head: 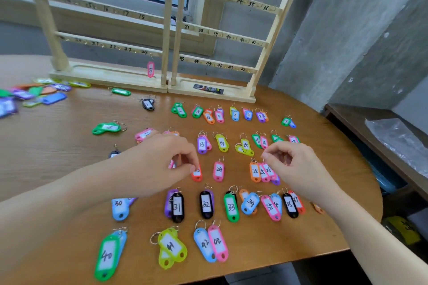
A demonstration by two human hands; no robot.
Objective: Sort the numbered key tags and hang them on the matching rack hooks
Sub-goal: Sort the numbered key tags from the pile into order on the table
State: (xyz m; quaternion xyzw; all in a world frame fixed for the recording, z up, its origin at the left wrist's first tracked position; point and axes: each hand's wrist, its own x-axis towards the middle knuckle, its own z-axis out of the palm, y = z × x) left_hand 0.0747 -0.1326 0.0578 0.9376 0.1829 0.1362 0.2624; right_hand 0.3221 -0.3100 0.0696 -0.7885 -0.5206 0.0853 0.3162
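Two wooden racks (170, 30) with numbered hook rails stand at the table's back; one pink tag (150, 69) hangs under hook 24. Several coloured numbered key tags lie in rows on the brown table, such as pink 24 (218, 171) and black 31 (177, 207). My left hand (159, 159) pinches the top of a red tag (197, 174) in the middle row. My right hand (291, 164) hovers over the orange and pink 25 and 26 tags (261, 171), fingertips pinched together; a key ring may sit between them, but I cannot tell.
An unsorted heap of tags (34, 93) lies at the far left. A small black packet (208, 88) rests on the right rack's base. The table's curved edge (361, 141) runs on the right, with a lower shelf and plastic wrap (398, 139) beyond.
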